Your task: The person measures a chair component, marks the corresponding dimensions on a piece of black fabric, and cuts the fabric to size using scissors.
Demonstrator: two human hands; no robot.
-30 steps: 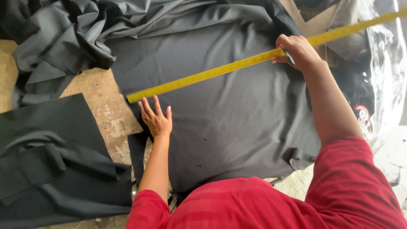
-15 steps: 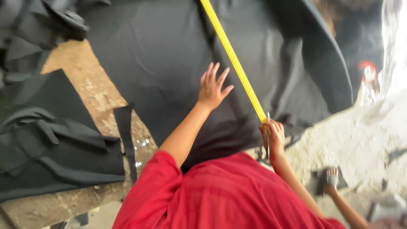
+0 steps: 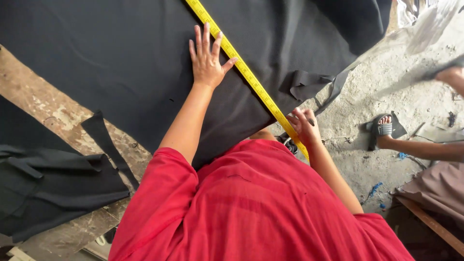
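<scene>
Pinched at its near end between thumb and fingers of the right hand (image 3: 303, 126): a yellow measuring tape (image 3: 244, 72), pulled taut and running diagonally from the upper middle of the frame down to the table's near edge. Pressed flat beside it, the left hand (image 3: 208, 60), fingers spread wide, palm down on the black cloth (image 3: 121, 63), thumb tip touching the tape's left edge. Spread across most of the worn wooden table (image 3: 53, 116), the cloth, its near edge hanging just in front of the red-shirted torso (image 3: 251, 208) of the person measuring. Visible under the right hand, something dark and thin held along with the tape; cannot tell what. To the left, a loose black strip (image 3: 104, 140) lying across bare wood, and beyond it a folded pile of black fabric (image 3: 48, 188), apart from the main sheet. Near the tape's lower stretch, a small rumpled black offcut (image 3: 307, 82) resting at the cloth's edge. To the right, on the dusty concrete floor (image 3: 357, 159), another person's foot in a sandal (image 3: 384, 128), a bare shin stretching toward the frame's right edge, and brown clothing (image 3: 435, 188) in the lower corner. Scattered on the floor, small blue scraps (image 3: 376, 188).
</scene>
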